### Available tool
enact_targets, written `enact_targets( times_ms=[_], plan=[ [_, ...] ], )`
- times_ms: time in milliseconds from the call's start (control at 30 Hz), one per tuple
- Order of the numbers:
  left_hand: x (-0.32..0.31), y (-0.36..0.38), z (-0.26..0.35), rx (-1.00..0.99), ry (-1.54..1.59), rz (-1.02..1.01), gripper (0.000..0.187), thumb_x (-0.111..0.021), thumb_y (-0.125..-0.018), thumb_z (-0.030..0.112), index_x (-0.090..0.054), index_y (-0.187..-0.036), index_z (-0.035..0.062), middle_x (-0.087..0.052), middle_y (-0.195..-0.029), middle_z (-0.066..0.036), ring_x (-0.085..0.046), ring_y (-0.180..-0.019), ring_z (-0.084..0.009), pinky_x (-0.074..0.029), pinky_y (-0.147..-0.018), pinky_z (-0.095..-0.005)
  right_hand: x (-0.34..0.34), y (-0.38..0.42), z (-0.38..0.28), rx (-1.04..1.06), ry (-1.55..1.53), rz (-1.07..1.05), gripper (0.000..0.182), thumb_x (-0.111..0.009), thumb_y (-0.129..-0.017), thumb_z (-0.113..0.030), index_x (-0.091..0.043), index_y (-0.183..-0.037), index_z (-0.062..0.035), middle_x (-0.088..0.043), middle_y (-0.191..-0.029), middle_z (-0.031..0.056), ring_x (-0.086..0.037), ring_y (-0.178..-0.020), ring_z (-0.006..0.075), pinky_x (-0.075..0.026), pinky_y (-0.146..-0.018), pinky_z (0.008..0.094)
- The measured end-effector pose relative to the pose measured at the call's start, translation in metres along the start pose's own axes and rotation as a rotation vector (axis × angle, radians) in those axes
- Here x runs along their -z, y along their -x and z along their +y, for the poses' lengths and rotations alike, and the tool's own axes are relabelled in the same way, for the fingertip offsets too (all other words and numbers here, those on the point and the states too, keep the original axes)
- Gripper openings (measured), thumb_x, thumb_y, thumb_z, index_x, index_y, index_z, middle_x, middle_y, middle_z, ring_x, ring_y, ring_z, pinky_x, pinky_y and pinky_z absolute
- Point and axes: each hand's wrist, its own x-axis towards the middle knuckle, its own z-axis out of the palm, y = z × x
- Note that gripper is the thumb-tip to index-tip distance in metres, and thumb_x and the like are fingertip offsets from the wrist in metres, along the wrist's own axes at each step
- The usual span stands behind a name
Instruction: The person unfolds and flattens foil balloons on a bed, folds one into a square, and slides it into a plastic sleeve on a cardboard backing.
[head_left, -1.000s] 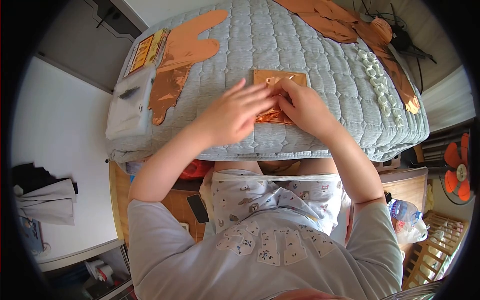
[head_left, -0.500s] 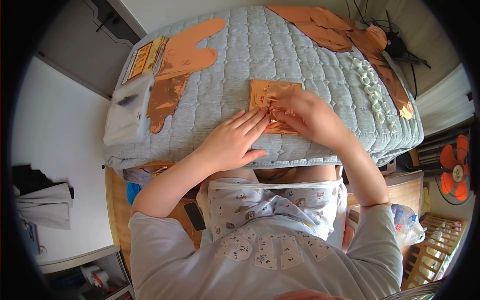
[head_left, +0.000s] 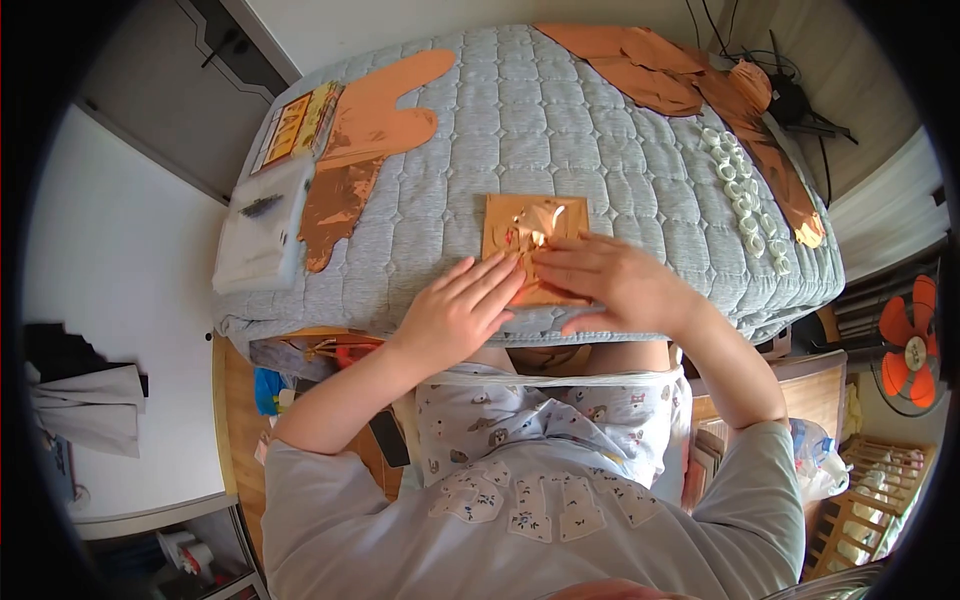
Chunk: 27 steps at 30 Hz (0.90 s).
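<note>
A square copper-coloured foil sheet [head_left: 520, 222] lies near the front edge of a grey quilted table cover [head_left: 560, 120]. Its middle is crinkled and shiny. My left hand [head_left: 455, 310] rests flat beside the sheet's near left corner, fingers spread and fingertips touching it. My right hand [head_left: 610, 280] lies flat over the sheet's near right part, fingers stretched toward the crinkled middle. Neither hand grips anything.
More copper foil pieces [head_left: 365, 110] lie at the back left, others [head_left: 680, 70] at the back right. A row of small white rings [head_left: 745, 195] runs along the right side. A white tray [head_left: 262, 225] sits at the left edge. An orange fan [head_left: 905, 345] stands to the right.
Both hands have drawn back toward the table's front edge and flattened. The right hand has stopped pinching the foil's middle and now presses down on the sheet.
</note>
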Motion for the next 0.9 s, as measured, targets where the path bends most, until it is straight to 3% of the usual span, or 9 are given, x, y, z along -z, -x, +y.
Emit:
enact_targets(
  times_ms=[133,333,467,533,567,667,733,800,900],
  plan=[
    [-0.002,0.024,0.007,0.048,-0.021,0.135,0.037,-0.066,-0.092,0.011,-0.068,-0.129,0.0039,-0.07,-0.131,-0.012,-0.065,-0.126,-0.0251,-0.049,-0.108,-0.0455,-0.012,-0.005,-0.013,0.08,0.003,0.07,0.058,-0.075,-0.086,-0.039,-0.064,-0.132,-0.0045,-0.064,-0.139,0.0105,-0.059,-0.132,0.0314,-0.047,-0.109,0.0491],
    [0.017,0.043,0.016,0.184,0.16,0.162,0.038,-0.069,-0.09,0.01,-0.07,-0.128,0.0075,-0.072,-0.128,-0.009,-0.068,-0.121,-0.0209,-0.051,-0.105,-0.0431,-0.033,-0.018,-0.02,0.184,0.101,0.304,0.028,-0.075,-0.084,-0.018,-0.073,-0.109,-0.0058,-0.074,-0.117,0.0062,-0.071,-0.105,0.0238,-0.055,-0.089,0.0403],
    [0.045,0.048,0.009,0.149,0.177,0.184,0.044,-0.073,-0.088,0.008,-0.069,-0.131,0.0093,-0.069,-0.134,-0.009,-0.066,-0.124,-0.0211,-0.05,-0.107,-0.0432,-0.025,-0.036,-0.024,0.251,-0.022,0.38,0.024,-0.078,-0.082,-0.014,-0.074,-0.105,-0.0058,-0.074,-0.113,0.0082,-0.072,-0.1,0.0245,-0.055,-0.086,0.0399],
    [0.068,0.042,-0.004,0.116,0.157,0.229,0.047,-0.075,-0.087,0.011,-0.067,-0.134,0.0087,-0.063,-0.142,-0.011,-0.062,-0.13,-0.0224,-0.049,-0.109,-0.0431,-0.012,-0.046,-0.026,0.142,-0.158,0.387,0.02,-0.08,-0.08,-0.012,-0.075,-0.098,-0.0064,-0.075,-0.103,0.0079,-0.071,-0.094,0.0288,-0.055,-0.083,0.0411],
    [0.079,0.038,-0.014,0.144,0.188,0.293,0.049,-0.076,-0.087,0.012,-0.067,-0.135,0.0087,-0.063,-0.143,-0.01,-0.062,-0.13,-0.0236,-0.049,-0.109,-0.0427,0.002,-0.056,-0.024,0.099,-0.208,0.453,0.015,-0.08,-0.083,-0.012,-0.075,-0.096,-0.0058,-0.076,-0.095,0.0061,-0.071,-0.088,0.0253,-0.055,-0.079,0.0372],
    [0.098,0.025,-0.077,0.318,0.268,0.379,0.045,-0.074,-0.09,0.013,-0.067,-0.134,0.0103,-0.067,-0.137,-0.009,-0.065,-0.122,-0.0271,-0.05,-0.105,-0.0396,0.033,-0.071,0.019,-0.483,-0.88,0.431,0.011,-0.074,-0.094,-0.012,-0.076,-0.095,-0.0013,-0.075,-0.094,0.0029,-0.066,-0.089,0.0084,-0.052,-0.079,0.0274],
    [0.103,0.011,-0.138,0.525,0.26,0.383,0.034,-0.067,-0.095,0.02,-0.07,-0.129,0.0114,-0.07,-0.128,-0.01,-0.068,-0.114,-0.0296,-0.053,-0.098,-0.0392,0.028,-0.081,0.074,-0.481,-0.999,0.495,0.015,-0.072,-0.096,-0.013,-0.073,-0.105,-0.0011,-0.074,-0.103,0.0041,-0.068,-0.095,0.0105,-0.054,-0.082,0.0301],
    [0.098,0.005,-0.203,0.735,-0.013,0.266,0.03,-0.062,-0.099,0.029,-0.073,-0.12,0.0101,-0.071,-0.124,-0.011,-0.068,-0.112,-0.031,-0.055,-0.093,-0.0414,0.025,-0.091,0.094,-0.478,-1.529,0.779,0.025,-0.07,-0.097,-0.013,-0.068,-0.12,-0.0024,-0.073,-0.113,0.0063,-0.07,-0.101,0.0157,-0.056,-0.089,0.0326],
    [0.089,-0.007,-0.276,0.928,-0.267,0.002,0.043,-0.06,-0.098,0.04,-0.069,-0.126,0.0089,-0.069,-0.128,-0.015,-0.063,-0.122,-0.0325,-0.052,-0.1,-0.0424,0.004,-0.089,0.113,-0.69,-1.58,0.802,0.032,-0.068,-0.098,-0.012,-0.062,-0.127,-0.0014,-0.072,-0.119,0.0084,-0.07,-0.106,0.0198,-0.055,-0.096,0.0338]
  ],
)
